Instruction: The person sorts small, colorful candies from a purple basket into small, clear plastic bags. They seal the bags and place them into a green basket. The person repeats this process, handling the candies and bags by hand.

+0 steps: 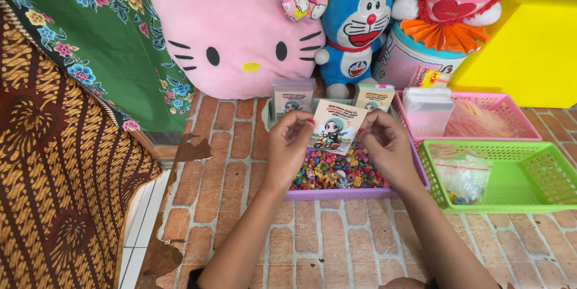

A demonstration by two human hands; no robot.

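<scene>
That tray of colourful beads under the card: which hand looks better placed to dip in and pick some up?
Probably the right hand. It pinches only an edge of the card and sits lower over the bead tray, while the left hand grips the card's upper corner. It's close, though.

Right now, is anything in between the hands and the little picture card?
No. The left hand and the right hand both pinch the card by its edges, right above the tray of coloured beads. Nothing sits between them.
</scene>
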